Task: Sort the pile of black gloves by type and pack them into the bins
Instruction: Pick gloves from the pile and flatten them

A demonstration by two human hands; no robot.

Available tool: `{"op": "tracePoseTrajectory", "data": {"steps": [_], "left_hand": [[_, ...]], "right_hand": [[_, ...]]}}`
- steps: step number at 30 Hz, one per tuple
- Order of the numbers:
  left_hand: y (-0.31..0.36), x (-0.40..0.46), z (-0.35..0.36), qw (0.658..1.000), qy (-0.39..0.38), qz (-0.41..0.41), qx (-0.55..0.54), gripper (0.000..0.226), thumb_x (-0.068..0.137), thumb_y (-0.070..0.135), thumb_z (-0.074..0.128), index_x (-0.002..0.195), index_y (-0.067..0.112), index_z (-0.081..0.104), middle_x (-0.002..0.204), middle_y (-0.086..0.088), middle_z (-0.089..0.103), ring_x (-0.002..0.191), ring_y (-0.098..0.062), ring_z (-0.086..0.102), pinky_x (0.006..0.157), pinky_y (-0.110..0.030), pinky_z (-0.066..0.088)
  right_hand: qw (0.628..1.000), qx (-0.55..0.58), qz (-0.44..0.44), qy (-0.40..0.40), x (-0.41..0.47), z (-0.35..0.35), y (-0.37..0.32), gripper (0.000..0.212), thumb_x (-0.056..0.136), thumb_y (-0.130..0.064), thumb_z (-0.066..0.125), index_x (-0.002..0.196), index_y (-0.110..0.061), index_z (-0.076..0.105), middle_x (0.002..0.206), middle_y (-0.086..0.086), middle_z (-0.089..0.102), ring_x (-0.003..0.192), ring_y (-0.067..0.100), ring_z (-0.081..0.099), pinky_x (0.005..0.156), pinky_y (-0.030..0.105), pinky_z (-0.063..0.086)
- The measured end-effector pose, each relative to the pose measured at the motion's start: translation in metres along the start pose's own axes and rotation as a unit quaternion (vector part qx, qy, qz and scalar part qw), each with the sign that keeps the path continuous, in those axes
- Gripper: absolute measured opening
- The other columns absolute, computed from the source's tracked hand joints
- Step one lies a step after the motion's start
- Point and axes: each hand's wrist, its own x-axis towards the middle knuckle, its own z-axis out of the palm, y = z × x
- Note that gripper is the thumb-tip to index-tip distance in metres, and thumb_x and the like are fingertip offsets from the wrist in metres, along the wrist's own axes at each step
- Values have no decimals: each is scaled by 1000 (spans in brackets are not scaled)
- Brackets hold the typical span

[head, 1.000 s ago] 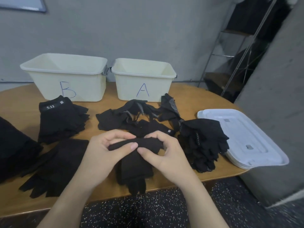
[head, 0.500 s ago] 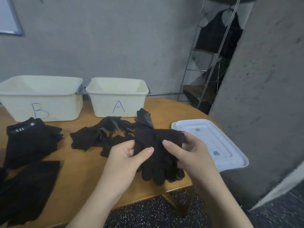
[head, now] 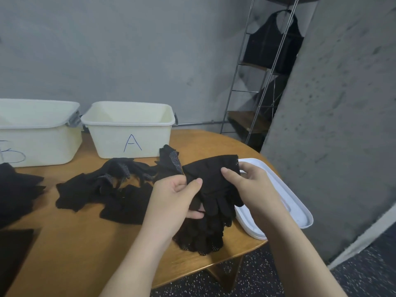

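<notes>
Both hands hold one black glove point(head: 211, 179) above a stack of dotted black gloves point(head: 201, 236) at the table's right front. My left hand point(head: 173, 200) pinches the glove's left side with thumb on top. My right hand point(head: 248, 187) grips its right edge. The glove's fingers hang down toward me. A loose pile of black gloves point(head: 107, 185) lies in the middle of the table. Behind it stand cream bin A point(head: 128, 129) and, to its left, cream bin B point(head: 40, 133). No gloves show in the visible part of either bin.
A white bin lid point(head: 278, 200) lies at the table's right edge, under my right hand. More black gloves point(head: 17, 189) sit at the far left, and a flat black piece point(head: 12, 254) lies at the front left. A metal rack point(head: 267, 71) stands behind on the right.
The view has swung right. Both hands have carried the glove from the table's front middle over to the right-hand stack beside the lid.
</notes>
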Motion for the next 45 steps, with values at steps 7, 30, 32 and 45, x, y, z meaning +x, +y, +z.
{"op": "tracePoseTrajectory", "data": {"steps": [7, 30, 32, 45], "left_hand": [[-18, 8, -5, 998, 40, -27, 48, 27, 97, 23, 69, 80, 2, 70, 67, -9, 73, 57, -21, 71, 52, -35, 50], [-42, 13, -7, 940, 38, 207, 269, 48, 99, 49, 49, 147, 42, 48, 150, 27, 43, 142, 7, 34, 119, -31, 33], [-57, 14, -2, 941, -7, 192, 278, 50, 104, 48, 39, 154, 43, 40, 159, 29, 31, 147, 13, 18, 127, -31, 19], [-73, -4, -35, 915, -52, 178, 358, 56, 109, 50, 21, 163, 37, 13, 168, 24, 8, 150, 14, -2, 129, -28, 6]], "right_hand": [[998, -67, 1, 2, 15, 6, 25, 14, 102, -24, 62, 94, -21, 73, 87, -7, 80, 86, 11, 76, 75, 31, 63], [852, -419, -295, 102, 2, 18, 41, 32, 100, -32, 54, 122, -13, 66, 133, 0, 60, 126, 18, 50, 105, 32, 40], [869, -417, -265, 25, -1, 24, 55, 51, 103, -41, 37, 141, -14, 58, 152, -1, 50, 143, 14, 40, 120, 34, 31], [842, -497, -206, -35, -17, 28, 49, 76, 96, -54, 6, 159, -23, 35, 167, -9, 27, 156, 5, 11, 129, 35, -3]]}}
